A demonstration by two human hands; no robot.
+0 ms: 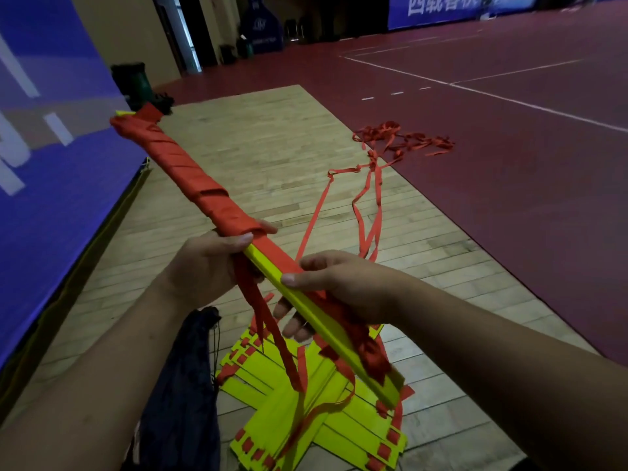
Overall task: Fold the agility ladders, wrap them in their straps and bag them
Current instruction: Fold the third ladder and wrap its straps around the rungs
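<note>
Head view only.

Risks, as judged:
- the loose strap point(375, 188) is trailed from the bundle point(204, 195) to a tangle point(404, 137) on the floor point(272, 147); a snag or knot is likely once more length is drawn in
- the laid turns are pinned only at the last one; slack would be let in if that pin is eased, and the spiral could unwind
- the near half is bare yellow; the rungs could fan out if they are twisted
- red loops are hung under the bundle, just above the ladders point(272, 419) stacked below; these could be caught

Hands:
- left hand point(210, 263): closed round the bundle at the wrap's end; thumb laid over the last turn
- right hand point(339, 287): closed on the bare section; thumb on the top edge, fingers curled beneath

The bundle is held up, tilted away to the left; the bag point(183, 385) is seen at lower left.
</note>
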